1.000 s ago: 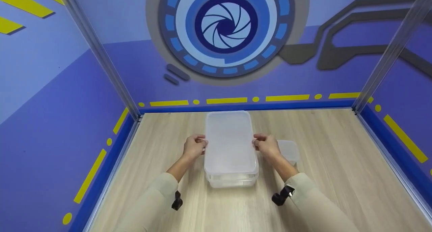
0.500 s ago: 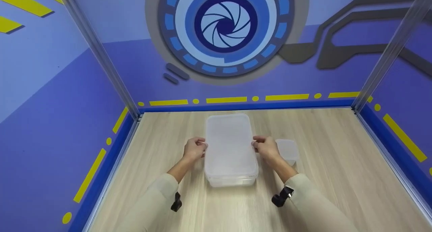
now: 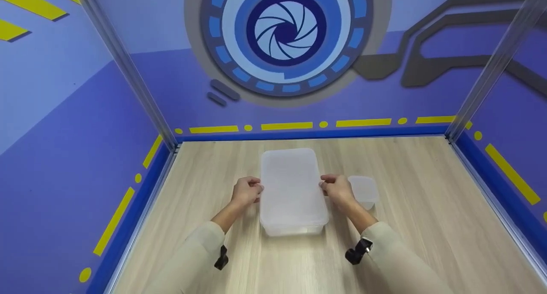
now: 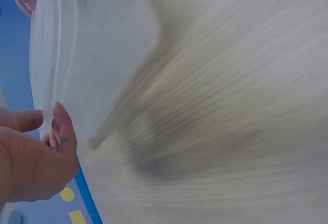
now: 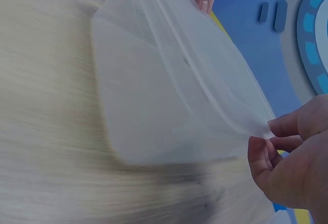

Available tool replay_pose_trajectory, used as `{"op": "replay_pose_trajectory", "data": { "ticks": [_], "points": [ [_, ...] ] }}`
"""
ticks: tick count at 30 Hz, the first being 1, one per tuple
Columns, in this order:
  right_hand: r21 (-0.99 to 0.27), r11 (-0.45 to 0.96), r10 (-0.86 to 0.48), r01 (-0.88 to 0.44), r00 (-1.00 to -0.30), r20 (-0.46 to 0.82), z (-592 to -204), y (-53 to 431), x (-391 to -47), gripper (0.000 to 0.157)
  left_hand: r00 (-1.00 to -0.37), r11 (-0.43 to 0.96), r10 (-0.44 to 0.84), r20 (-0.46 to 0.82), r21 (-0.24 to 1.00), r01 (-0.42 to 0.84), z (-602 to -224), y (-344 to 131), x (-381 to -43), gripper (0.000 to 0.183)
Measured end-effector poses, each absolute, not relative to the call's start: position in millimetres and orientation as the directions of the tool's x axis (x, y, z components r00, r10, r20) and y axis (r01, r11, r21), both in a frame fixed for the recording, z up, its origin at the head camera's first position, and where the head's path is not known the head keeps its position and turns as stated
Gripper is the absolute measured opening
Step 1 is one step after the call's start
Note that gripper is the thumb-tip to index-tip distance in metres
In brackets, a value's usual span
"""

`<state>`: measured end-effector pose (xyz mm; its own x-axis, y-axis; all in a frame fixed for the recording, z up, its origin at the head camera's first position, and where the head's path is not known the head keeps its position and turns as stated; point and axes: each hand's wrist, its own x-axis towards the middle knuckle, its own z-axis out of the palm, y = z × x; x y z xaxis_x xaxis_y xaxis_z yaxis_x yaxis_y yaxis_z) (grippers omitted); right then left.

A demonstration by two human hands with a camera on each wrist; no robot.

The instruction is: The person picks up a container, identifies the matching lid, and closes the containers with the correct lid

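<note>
A large translucent plastic food container (image 3: 294, 230) stands on the wooden table with its frosted rectangular lid (image 3: 291, 187) lying over its top. At the lid's left edge my left hand (image 3: 246, 192) pinches the rim between thumb and fingers. Opposite it, my right hand (image 3: 337, 190) pinches the right edge in the same way. The left wrist view shows the left fingertips (image 4: 60, 112) right at the rim, above the container's wall (image 4: 110, 44). In the right wrist view, the right fingers (image 5: 284, 125) grip the lid's corner-side edge.
Just right of my right hand stands a small clear lidded container (image 3: 364, 191), partly behind the wrist. Blue-purple printed panels (image 3: 282, 110) close off the back and both sides of the wooden table (image 3: 419, 208). Metal posts (image 3: 149, 97) mark the back corners.
Both hands have brought the lid down and slightly toward me; the gap between lid and container at the front has closed. More of the small container shows now.
</note>
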<state>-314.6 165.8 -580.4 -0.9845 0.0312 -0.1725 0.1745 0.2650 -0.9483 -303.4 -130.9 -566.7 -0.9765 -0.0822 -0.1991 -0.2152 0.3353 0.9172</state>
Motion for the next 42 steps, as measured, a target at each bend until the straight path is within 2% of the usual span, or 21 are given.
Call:
{"op": "replay_pose_trajectory", "data": {
  "ticks": [19, 27, 35, 42],
  "points": [
    [-0.895, 0.439, 0.062, 0.080, -0.996, -0.058, -587, 163, -310, 0.029, -0.984, 0.456, -0.110, -0.139, 0.873, -0.174, -574, -124, -309, 0.031],
    [-0.893, 0.444, 0.067, 0.072, -0.997, -0.047, -588, 160, -307, 0.029, -0.987, 0.512, -0.127, -0.098, 0.846, -0.150, -578, -123, -314, 0.028],
    [-0.876, 0.478, 0.057, 0.059, -0.998, -0.036, -592, 162, -308, 0.030, -0.985, 0.515, -0.099, -0.141, 0.840, -0.172, -579, -121, -318, 0.027],
    [-0.881, 0.472, 0.012, 0.039, -0.999, -0.038, -593, 158, -309, 0.032, -0.991, 0.550, -0.107, -0.084, 0.825, -0.130, -578, -126, -316, 0.026]
  ]
}}
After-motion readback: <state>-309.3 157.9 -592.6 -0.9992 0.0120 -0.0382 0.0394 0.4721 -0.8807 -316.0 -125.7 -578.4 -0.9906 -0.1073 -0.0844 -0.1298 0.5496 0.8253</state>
